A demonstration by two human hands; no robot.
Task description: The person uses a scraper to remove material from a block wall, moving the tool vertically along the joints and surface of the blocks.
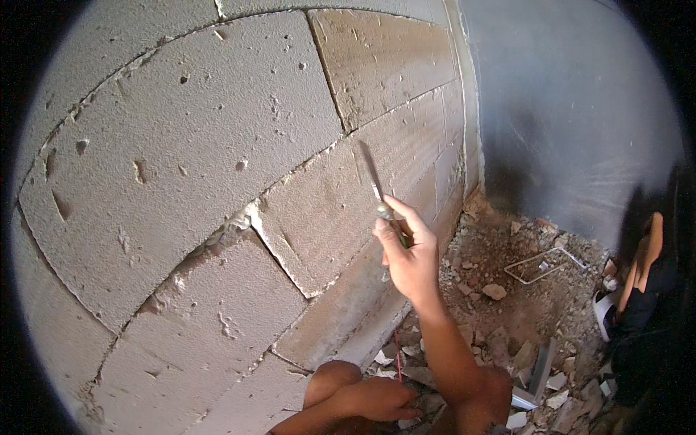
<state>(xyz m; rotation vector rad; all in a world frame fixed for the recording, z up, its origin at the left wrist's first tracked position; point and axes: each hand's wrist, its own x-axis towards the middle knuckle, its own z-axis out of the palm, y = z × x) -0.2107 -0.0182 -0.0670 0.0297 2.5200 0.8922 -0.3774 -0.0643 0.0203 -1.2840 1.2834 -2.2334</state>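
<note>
My right hand (407, 250) is raised in front of the block wall. It is closed around the handle of a narrow-bladed scraper (370, 168), whose thin metal blade points up and slightly left. Whether the blade touches the wall, I cannot tell. Behind it is a pale block (319, 217) with a rough, chipped left edge. My left hand (380, 399) lies low by my bent knee (332, 378), back side up and fingers curled, their undersides hidden. Anything inside it is out of sight.
Broken rubble (495, 291) covers the floor. A bent white wire frame (540, 267) and a grey metal profile (538, 373) lie in it. A thin red line (398, 355) rises by my left hand. A smooth grey wall (573, 109) meets the blocks; a shoe (603, 313) shows at right.
</note>
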